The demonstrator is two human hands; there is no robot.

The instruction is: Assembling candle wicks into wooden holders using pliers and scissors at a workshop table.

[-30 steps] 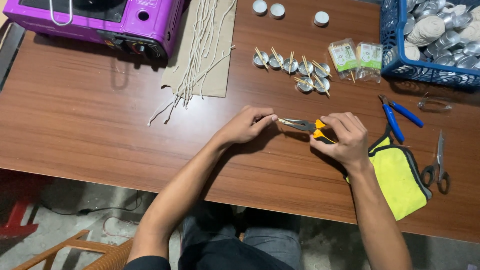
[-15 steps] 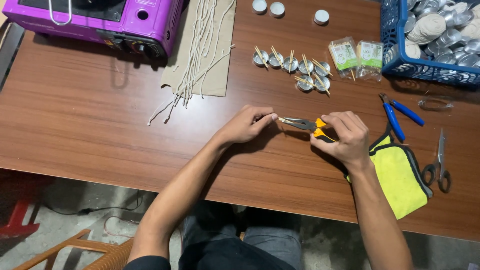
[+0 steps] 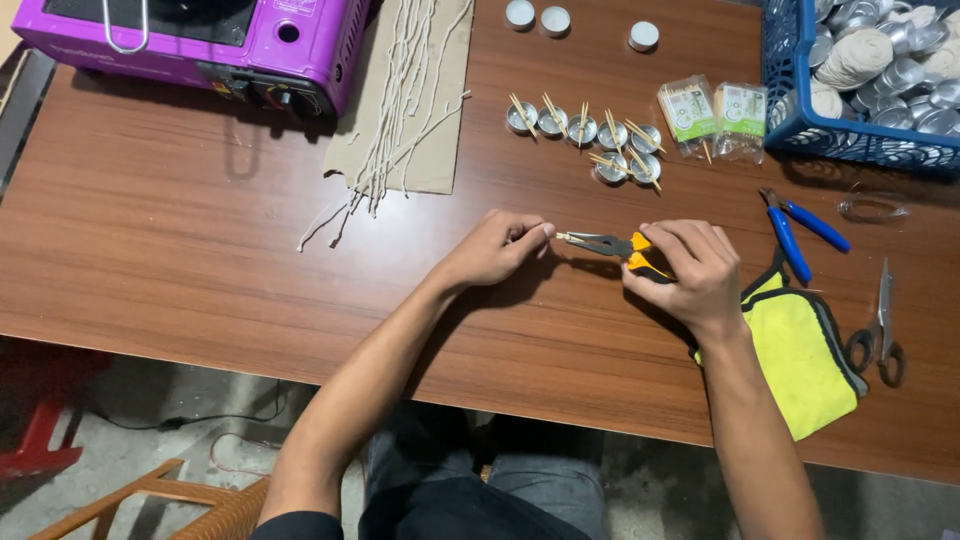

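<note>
The table [image 3: 200,250] was smooth brown wood with a soft shine. The pliers [image 3: 610,245] had dull metal jaws and glossy yellow plastic handles. The yellow cloth [image 3: 800,350] looked matt.

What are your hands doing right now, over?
Right hand gripping yellow-handled pliers. Left hand pinching something tiny at the pliers' tip, too small to tell. Blue pliers and scissors lie apart; nothing in the way.

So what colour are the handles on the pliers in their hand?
Orange and black, on the pliers gripped by the right hand. The head view shows it.
</note>
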